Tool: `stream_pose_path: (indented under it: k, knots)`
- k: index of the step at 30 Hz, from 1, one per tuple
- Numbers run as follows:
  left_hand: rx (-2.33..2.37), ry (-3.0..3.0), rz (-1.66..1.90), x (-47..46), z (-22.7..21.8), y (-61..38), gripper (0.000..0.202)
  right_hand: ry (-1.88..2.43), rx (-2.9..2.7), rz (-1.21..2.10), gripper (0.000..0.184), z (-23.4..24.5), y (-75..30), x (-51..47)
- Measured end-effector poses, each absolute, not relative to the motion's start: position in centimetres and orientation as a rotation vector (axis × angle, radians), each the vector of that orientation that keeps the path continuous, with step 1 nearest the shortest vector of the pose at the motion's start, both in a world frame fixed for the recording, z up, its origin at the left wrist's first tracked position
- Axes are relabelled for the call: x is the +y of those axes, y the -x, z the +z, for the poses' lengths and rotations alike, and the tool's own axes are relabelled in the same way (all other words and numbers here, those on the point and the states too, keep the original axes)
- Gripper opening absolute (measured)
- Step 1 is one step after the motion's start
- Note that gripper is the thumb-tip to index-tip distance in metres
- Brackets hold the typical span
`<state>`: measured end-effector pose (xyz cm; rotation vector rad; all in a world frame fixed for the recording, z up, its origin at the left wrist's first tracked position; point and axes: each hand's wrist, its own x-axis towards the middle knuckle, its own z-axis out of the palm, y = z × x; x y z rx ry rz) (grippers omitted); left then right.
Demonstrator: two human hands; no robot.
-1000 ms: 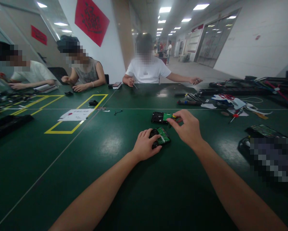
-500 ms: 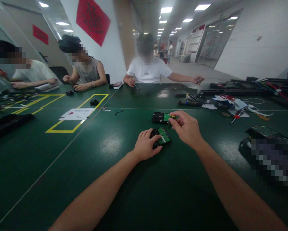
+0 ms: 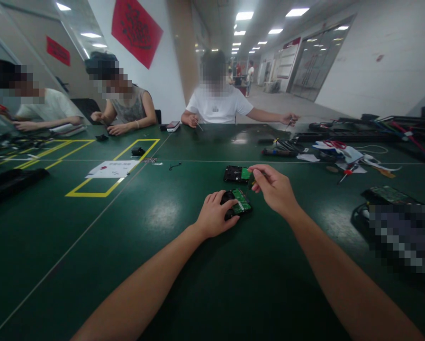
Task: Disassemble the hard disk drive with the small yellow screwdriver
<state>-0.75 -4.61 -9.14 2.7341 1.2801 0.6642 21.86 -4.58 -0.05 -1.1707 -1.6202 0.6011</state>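
- The left hand is braced over the near hard drive, fingers and thumb closed around its left part, pressing it to the worktop.
- The right hand has thumb and fingertips pinched together on a small tool, mostly hidden, perhaps a screwdriver, close to the drive's far right corner.
- The step in hand looks like fine work on that drive's green board; whether the tip touches it cannot be told.
- The next move seems to call for steady pressure from the left hand and careful aim from the right.
- Just beyond lies the far hard drive, flat.
- The dark green worktop bears yellow tape under a paper sheet, and a red-handled screwdriver to the right.
- Across sits a person in white; behind are a red poster and glass doors.
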Motion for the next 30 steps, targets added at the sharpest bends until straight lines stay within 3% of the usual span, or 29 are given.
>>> stream_pose_path:
  k: [17, 25, 30]
  knots:
    - [1.282, -2.730, 0.673, -4.56, -9.38, 0.75, 0.058, 1.220, -1.655, 0.691, 0.037, -0.52, -21.92, -4.29]
    - [1.289, -2.743, 0.657, -4.59, -9.41, 0.83, 0.061, 1.318, -1.877, 0.289, 0.032, -0.31, -21.71, -4.78]
    - [1.285, -2.749, 0.649, -4.58, -9.38, 0.85, 0.061, 1.360, -1.936, 0.287, 0.028, -0.37, -21.56, -5.03]
